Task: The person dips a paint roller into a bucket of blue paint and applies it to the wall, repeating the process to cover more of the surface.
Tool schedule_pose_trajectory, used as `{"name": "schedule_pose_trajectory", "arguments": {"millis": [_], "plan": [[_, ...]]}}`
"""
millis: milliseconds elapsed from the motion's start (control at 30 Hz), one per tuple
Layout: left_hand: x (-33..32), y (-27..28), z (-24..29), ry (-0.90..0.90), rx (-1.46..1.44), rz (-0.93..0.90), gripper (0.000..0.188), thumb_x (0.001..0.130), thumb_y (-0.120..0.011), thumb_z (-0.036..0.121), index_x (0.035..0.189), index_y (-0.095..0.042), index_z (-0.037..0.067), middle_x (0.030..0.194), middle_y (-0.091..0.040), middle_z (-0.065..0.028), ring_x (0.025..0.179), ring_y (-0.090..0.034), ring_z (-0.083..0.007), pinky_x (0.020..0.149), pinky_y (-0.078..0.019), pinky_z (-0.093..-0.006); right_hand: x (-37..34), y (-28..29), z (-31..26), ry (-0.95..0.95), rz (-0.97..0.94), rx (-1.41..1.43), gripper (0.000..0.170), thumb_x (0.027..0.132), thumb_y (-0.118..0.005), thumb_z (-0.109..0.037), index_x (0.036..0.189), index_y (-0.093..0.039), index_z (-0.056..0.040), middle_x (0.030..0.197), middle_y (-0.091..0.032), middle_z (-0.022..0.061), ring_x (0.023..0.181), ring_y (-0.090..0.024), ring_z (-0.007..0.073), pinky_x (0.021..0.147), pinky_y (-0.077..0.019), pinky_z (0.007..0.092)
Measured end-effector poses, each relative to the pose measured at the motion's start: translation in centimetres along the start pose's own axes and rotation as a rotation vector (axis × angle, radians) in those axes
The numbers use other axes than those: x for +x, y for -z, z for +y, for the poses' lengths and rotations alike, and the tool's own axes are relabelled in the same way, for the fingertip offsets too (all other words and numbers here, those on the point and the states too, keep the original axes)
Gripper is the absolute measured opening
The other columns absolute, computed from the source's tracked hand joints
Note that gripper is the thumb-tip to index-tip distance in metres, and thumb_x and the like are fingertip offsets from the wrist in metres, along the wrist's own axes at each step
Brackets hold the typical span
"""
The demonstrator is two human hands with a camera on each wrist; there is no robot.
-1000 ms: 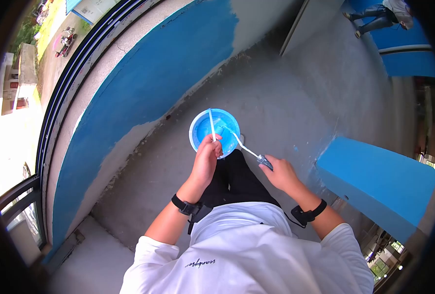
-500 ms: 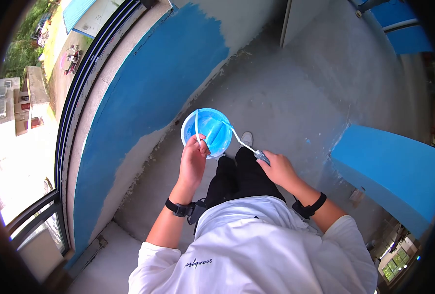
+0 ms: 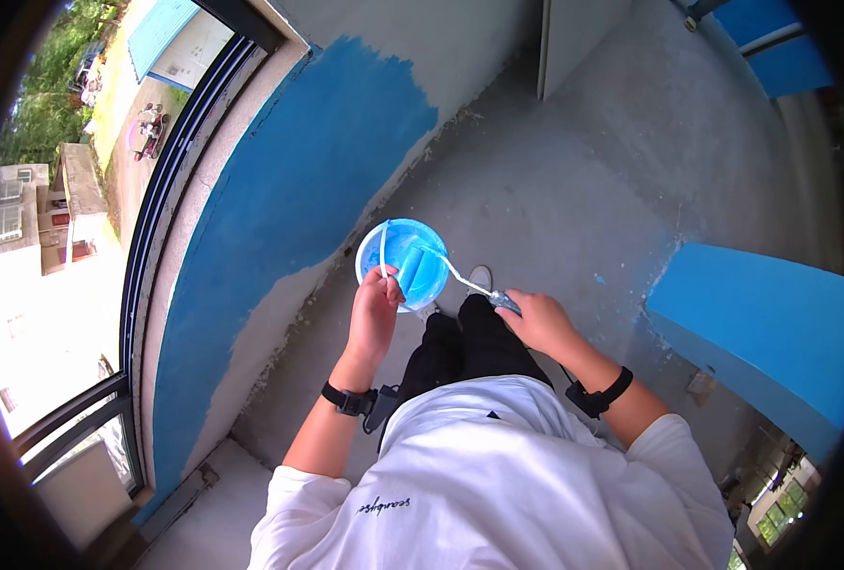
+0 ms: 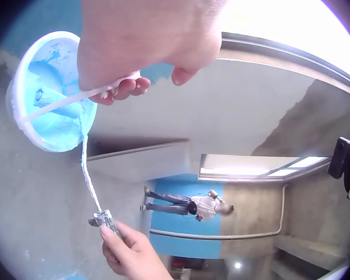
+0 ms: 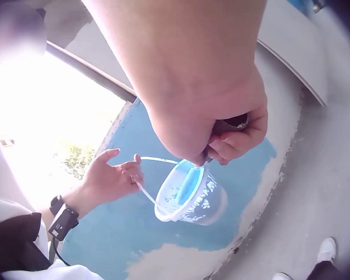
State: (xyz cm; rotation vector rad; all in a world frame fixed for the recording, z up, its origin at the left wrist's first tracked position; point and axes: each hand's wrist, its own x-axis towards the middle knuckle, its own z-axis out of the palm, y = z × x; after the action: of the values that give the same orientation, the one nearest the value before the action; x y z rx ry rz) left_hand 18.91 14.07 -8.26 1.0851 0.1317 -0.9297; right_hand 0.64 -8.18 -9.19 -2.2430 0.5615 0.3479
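Observation:
A white bucket [image 3: 364,269] with blue paint inside hangs by its white handle [image 4: 58,106] from the curled fingers of my left hand [image 3: 374,318]. My right hand [image 3: 541,323] grips the dark, paint-marked handle [image 3: 505,303] of a roller, whose white bent rod [image 4: 86,169] reaches over the bucket rim. The blue-coated roller head [image 4: 64,105] lies inside the bucket. In the right wrist view my left hand [image 5: 114,179] has the bucket handle across its fingers, while my right hand [image 5: 236,125] hides most of the roller.
A partly blue-painted wall [image 3: 289,180] with a window ledge runs along the left. A blue block-like ledge [image 3: 764,323] juts out at the right. Grey floor [image 3: 555,199] lies around my shoes. Another person [image 4: 189,205] stands farther off in the left wrist view.
The head view has turned, so the window and wall sit farther right. The bucket and left hand have shifted slightly left in it; the roller head shows more plainly inside the bucket. Both grips are unchanged.

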Motion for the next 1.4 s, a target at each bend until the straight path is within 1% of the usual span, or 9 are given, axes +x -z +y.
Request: {"name": "schedule_pose_trajectory", "arguments": {"millis": [167, 233, 333, 467, 600, 667, 833, 1100, 1400], "plan": [[0.3, -1.2, -0.5, 0.017, 0.035, 0.027, 0.019, 0.089, -0.042, 0.011, 0.104, -0.051, 0.008, 0.074, -0.044, 0.0027, 0.072, -0.042, -0.0107, 0.077, -0.0358, -0.0273, -0.2, 1.2, 0.6, 0.008, -0.017, -0.039, 0.026, 0.089, -0.064, -0.029, 0.093, -0.063, -0.0035, 0.072, -0.065, 0.0194, 0.071, -0.064, 0.0419, 0.064, -0.0503, 0.0504], [0.3, -1.6, -0.7, 0.021, 0.025, 0.024, 0.018, 0.089, -0.042, 0.011, 0.104, -0.051, 0.008, 0.074, -0.044, 0.0027, 0.072, -0.042, -0.0108, 0.077, -0.0360, -0.0274, -0.1, 1.7, 0.8, -0.038, -0.026, -0.028, 0.025, 0.090, -0.064, -0.028, 0.093, -0.062, -0.0036, 0.073, -0.066, 0.0194, 0.072, -0.064, 0.0418, 0.064, -0.0502, 0.0502], [0.4, -2.4, -1.0, 0.012, 0.045, 0.026, 0.018, 0.089, -0.042, 0.011, 0.104, -0.051, 0.008, 0.074, -0.044, 0.0027, 0.072, -0.042, -0.0109, 0.077, -0.0361, -0.0273, -0.4, 2.1, 1.4, 0.015, -0.026, 0.005, 0.025, 0.090, -0.064, -0.028, 0.091, -0.062, -0.0034, 0.073, -0.066, 0.0194, 0.072, -0.064, 0.0418, 0.064, -0.0501, 0.0499], [0.1, -2.8, -1.4, 0.026, 0.055, 0.037, 0.018, 0.089, -0.042, 0.011, 0.104, -0.051, 0.008, 0.074, -0.044, 0.0025, 0.071, -0.042, -0.0110, 0.077, -0.0362, -0.0273, -0.9, 3.2, 2.3, 0.005, -0.024, -0.022, 0.024, 0.090, -0.064, -0.027, 0.090, -0.061, -0.0034, 0.073, -0.066, 0.0191, 0.072, -0.064, 0.0413, 0.064, -0.0500, 0.0497], [0.0, -3.6, -1.5, 0.021, 0.056, 0.044, 0.018, 0.089, -0.043, 0.010, 0.104, -0.052, 0.007, 0.072, -0.043, 0.0024, 0.072, -0.041, -0.0110, 0.074, -0.0346, -0.0267, -2.1, 4.2, 4.4, 0.128, -0.027, -0.076, 0.024, 0.089, -0.064, -0.028, 0.094, -0.059, -0.0046, 0.074, -0.066, 0.0175, 0.072, -0.064, 0.0400, 0.063, -0.0500, 0.0488], [0.0, -3.6, -1.8, 0.069, 0.121, 0.061, 0.019, 0.089, -0.043, 0.011, 0.104, -0.053, 0.007, 0.071, -0.043, 0.0026, 0.071, -0.041, -0.0108, 0.074, -0.0345, -0.0265, -2.5, 4.2, 5.2, 0.163, -0.033, -0.103, 0.025, 0.089, -0.064, -0.028, 0.095, -0.058, -0.0050, 0.075, -0.066, 0.0170, 0.072, -0.064, 0.0396, 0.063, -0.0502, 0.0483], [-0.7, -4.0, -2.5, 0.085, 0.142, 0.085, 0.020, 0.089, -0.040, 0.010, 0.104, -0.052, 0.005, 0.070, -0.041, 0.0030, 0.068, -0.041, -0.0105, 0.074, -0.0362, -0.0275, -3.3, 4.0, 6.8, 0.245, 0.065, -0.161, 0.027, 0.089, -0.064, -0.029, 0.103, -0.060, -0.0064, 0.084, -0.068, 0.0135, 0.074, -0.065, 0.0365, 0.063, -0.0514, 0.0453], [-2.8, -3.2, -2.6, 0.075, 0.077, 0.090, 0.020, 0.089, -0.039, 0.010, 0.103, -0.052, 0.005, 0.070, -0.041, 0.0033, 0.069, -0.041, -0.0106, 0.074, -0.0356, -0.0271, -3.8, 2.6, 5.8, 0.210, 0.031, -0.125, 0.029, 0.089, -0.065, -0.028, 0.111, -0.061, -0.0097, 0.086, -0.068, 0.0124, 0.077, -0.066, 0.0358, 0.065, -0.0518, 0.0446], [-5.3, 0.0, -3.3, 0.010, 0.160, 0.036, 0.018, 0.088, -0.043, 0.012, 0.101, -0.054, 0.006, 0.067, -0.040, 0.0049, 0.068, -0.039, -0.0078, 0.069, -0.0331, -0.0250, -4.8, 1.2, 2.5, 0.206, 0.049, -0.176, 0.031, 0.089, -0.065, -0.028, 0.114, -0.062, -0.0100, 0.086, -0.069, 0.0136, 0.077, -0.066, 0.0365, 0.066, -0.0523, 0.0443]]}}
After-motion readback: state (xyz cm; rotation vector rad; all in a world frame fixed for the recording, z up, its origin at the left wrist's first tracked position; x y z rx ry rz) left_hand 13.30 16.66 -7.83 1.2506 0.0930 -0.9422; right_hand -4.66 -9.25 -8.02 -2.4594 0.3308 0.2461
